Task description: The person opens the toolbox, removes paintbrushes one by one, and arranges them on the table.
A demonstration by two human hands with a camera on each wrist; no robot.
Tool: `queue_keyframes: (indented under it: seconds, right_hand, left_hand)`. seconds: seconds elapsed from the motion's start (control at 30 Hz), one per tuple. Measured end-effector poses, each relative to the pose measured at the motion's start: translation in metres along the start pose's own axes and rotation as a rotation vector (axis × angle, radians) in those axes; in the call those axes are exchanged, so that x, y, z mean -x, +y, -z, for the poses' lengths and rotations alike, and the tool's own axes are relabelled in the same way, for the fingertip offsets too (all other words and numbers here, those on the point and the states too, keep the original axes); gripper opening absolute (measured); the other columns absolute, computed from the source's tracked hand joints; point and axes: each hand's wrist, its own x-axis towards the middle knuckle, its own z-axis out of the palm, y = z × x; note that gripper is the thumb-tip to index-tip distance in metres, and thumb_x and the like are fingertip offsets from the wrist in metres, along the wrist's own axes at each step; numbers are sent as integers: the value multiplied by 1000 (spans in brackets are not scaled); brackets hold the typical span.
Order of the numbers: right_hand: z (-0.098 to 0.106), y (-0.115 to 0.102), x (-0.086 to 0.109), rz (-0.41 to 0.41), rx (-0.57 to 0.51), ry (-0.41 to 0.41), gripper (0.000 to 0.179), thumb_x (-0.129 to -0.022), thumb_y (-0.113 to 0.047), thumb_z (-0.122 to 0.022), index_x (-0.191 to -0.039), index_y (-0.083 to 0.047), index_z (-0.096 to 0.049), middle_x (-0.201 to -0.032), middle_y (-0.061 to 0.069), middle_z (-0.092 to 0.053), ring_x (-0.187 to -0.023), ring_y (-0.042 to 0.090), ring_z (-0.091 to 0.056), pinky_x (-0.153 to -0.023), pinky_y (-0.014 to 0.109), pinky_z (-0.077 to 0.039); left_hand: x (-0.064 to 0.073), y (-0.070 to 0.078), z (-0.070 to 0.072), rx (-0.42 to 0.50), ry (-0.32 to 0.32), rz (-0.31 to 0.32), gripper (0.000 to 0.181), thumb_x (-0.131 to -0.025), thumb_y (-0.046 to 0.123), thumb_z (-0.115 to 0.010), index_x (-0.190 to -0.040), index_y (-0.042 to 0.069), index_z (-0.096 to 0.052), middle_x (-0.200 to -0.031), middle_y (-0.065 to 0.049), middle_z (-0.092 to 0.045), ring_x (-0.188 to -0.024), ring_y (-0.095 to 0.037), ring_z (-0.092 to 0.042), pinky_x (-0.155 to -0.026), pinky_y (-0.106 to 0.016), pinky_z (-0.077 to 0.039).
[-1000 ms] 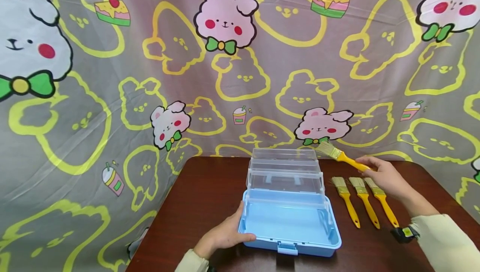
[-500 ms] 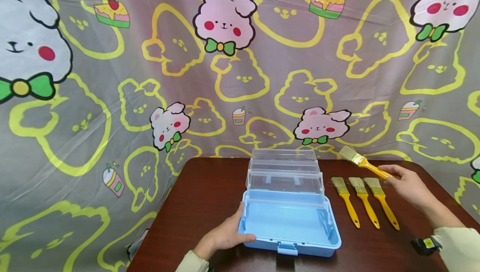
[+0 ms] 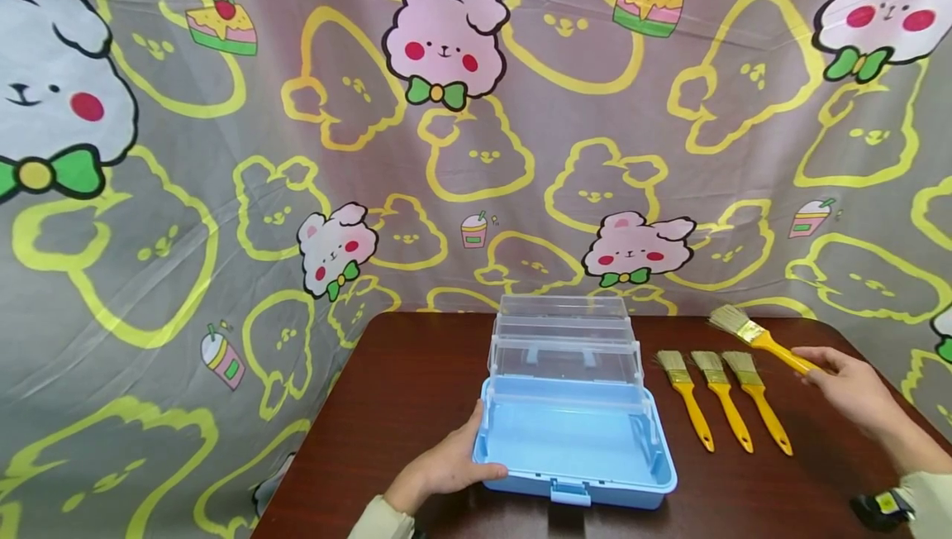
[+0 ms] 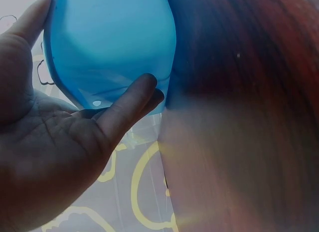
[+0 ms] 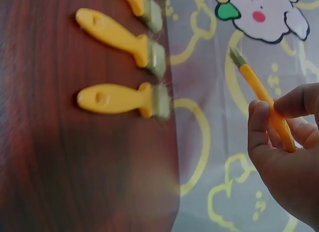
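A light blue toolbox (image 3: 565, 440) stands on the table with its clear tiered trays (image 3: 565, 349) raised behind the base. My left hand (image 3: 449, 456) rests against its front left corner, thumb at the front rim. In the left wrist view, extended fingers (image 4: 127, 107) lie along the blue side wall. Above the table's right side, my right hand (image 3: 855, 386) pinches a paintbrush (image 3: 781, 353) by its yellow handle, bristles pointing back and left. Below it, three similar paintbrushes (image 3: 695, 415) (image 3: 729, 411) (image 3: 766, 411) lie in a row right of the toolbox, bristles toward the back.
The dark reddish-brown table (image 3: 402, 390) ends at a patterned grey curtain (image 3: 446, 150) hanging close behind it. A latch (image 3: 570, 492) sits at the toolbox's front.
My right hand has carried the held paintbrush to the right, away from the clear trays and past the row of brushes. The left hand and the toolbox have stayed in place.
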Motion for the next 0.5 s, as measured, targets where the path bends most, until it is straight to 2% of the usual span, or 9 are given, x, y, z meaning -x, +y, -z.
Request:
queue_keyframes:
  seconds: [0.17, 0.3, 0.5]
  right_hand:
    - [0, 13, 0, -58, -6, 50, 33, -94, 2, -44, -123, 18, -44, -95, 32, -60, -85, 42, -57, -62, 42, -46]
    - [0, 23, 0, -96, 0, 89, 31, -94, 3, -43, -121, 19, -44, -90, 31, -60, -81, 41, -57, -57, 38, -46]
    - [-1, 42, 1, -129, -9, 103, 31, -94, 4, -42, -120, 21, -42, -89, 32, -59, -78, 38, -58, -54, 33, -47]
  left_hand:
    - [0, 0, -1, 12, -9, -7, 110, -82, 41, -72, -151, 5, 7, -154, -18, -17, -129, -27, -36, -103, -49, -31]
    - [-1, 0, 0, 23, -9, 8, 110, -82, 42, -72, -151, 7, 7, -155, -16, -16, -129, -26, -35, -103, -50, -31]
    - [0, 1, 0, 10, -3, 6, 110, -82, 42, -72, -151, 6, 6, -154, -18, -17, -129, -27, -36, -103, -50, -31]
